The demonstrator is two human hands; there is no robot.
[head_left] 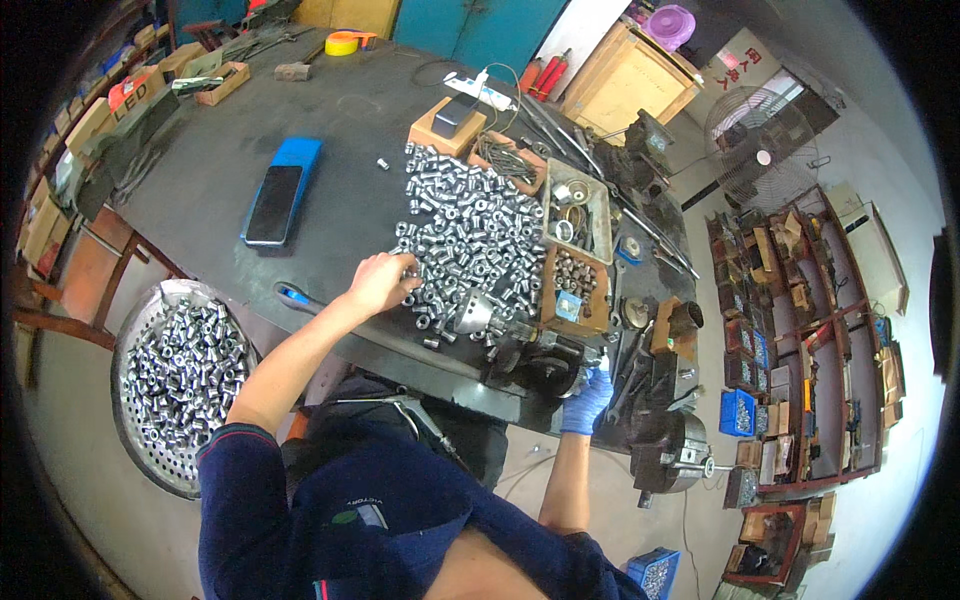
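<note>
A heap of small shiny cylindrical metal fittings [465, 215] covers the middle of the dark workbench. My bare left hand [382, 284] is at the heap's left edge, its fingers curled around a fitting, mostly hidden by the fingertips. A vise [545, 366] is mounted at the bench's front edge. Beside it on the right, my right hand [588, 398] in a blue glove has its fingers closed; a pale tip sticks up above them, but what they hold is hidden. A flat metal piece with holes [474, 312] lies between the heap and the vise.
A perforated round metal basket [128, 420] of fittings stands left of me, below bench height. A blue case with a black top [275, 205] lies on the bench. Right of the heap are a parts tray [551, 215], a cardboard box of fittings [575, 322] and another vise [670, 450].
</note>
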